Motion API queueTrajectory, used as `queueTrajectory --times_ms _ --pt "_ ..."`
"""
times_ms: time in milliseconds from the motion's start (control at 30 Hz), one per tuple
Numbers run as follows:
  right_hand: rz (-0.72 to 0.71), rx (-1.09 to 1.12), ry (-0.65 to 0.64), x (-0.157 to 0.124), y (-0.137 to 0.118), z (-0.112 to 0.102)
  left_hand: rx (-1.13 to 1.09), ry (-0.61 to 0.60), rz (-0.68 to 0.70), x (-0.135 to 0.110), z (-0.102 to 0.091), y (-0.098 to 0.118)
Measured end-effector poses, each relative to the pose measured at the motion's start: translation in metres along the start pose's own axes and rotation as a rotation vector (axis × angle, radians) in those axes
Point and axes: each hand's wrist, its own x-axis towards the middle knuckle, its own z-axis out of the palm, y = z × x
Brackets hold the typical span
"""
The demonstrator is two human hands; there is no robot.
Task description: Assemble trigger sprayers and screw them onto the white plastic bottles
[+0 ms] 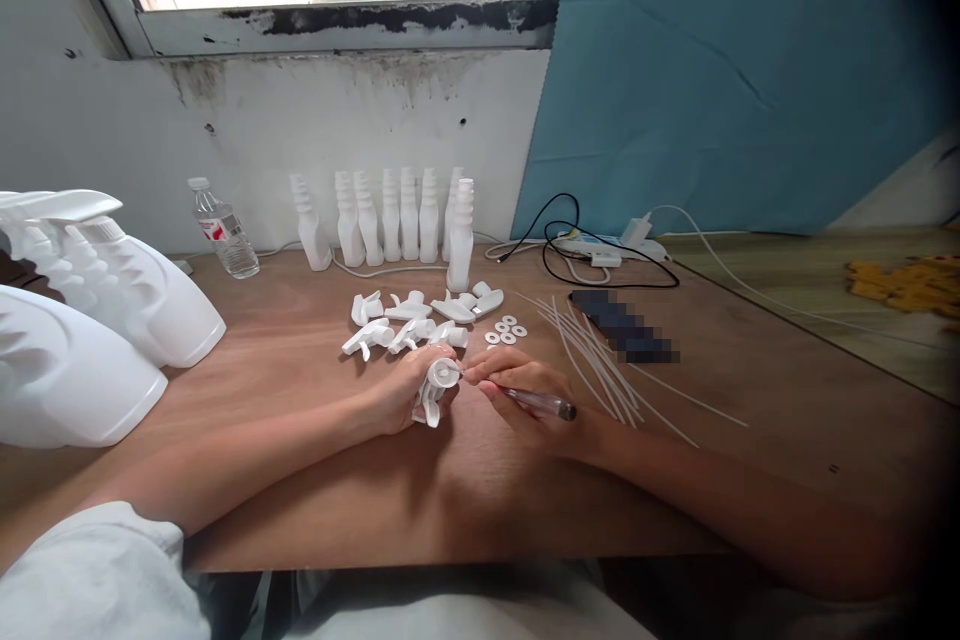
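My left hand (409, 390) is wrapped round a white trigger spray head (433, 395), its round collar turned up toward me. In my right hand (521, 385) is a pen (544, 404) with a clear barrel and a dark end. The pen's tip meets the rim of the collar; whether it is inside cannot be made out. Just beyond my hands lie several more spray heads (409, 305) in two loose rows. Several small white washers (507, 330) sit to the right of them. Thin white tubes (600, 365) lie fanned out beside my right forearm.
Several slim white bottles (390, 220) stand along the wall. A clear water bottle (225, 230) is at the back left, near large white containers (161, 300). A power strip (600, 246) with black and white cables and a dark, pixelated object (622, 325) lie right.
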Motion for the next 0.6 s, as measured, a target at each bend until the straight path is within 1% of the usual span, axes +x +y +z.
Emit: queueTrajectory --times_ms 133,233,300,400,467,600 --pt "0.02 0.059 -0.03 0.002 -0.001 -0.002 -0.07 -0.048 -0.039 0.003 -0.004 0.0" --pt "0.116 0.151 -0.007 0.008 -0.002 -0.005 -0.045 -0.074 -0.042 0.003 -0.005 0.0" --pt "0.188 0.165 -0.015 0.012 -0.002 -0.007 -0.037 -0.052 -0.045 0.002 -0.005 0.0" --pt "0.216 0.129 -0.086 0.017 -0.003 -0.01 -0.016 -0.012 -0.047 0.002 -0.004 0.0" --pt "0.25 0.188 -0.09 0.02 -0.005 -0.011 0.016 -0.015 -0.047 0.001 -0.002 0.001" --pt "0.478 0.421 -0.007 0.026 -0.007 -0.012 0.031 -0.052 -0.068 0.0 0.001 0.004"
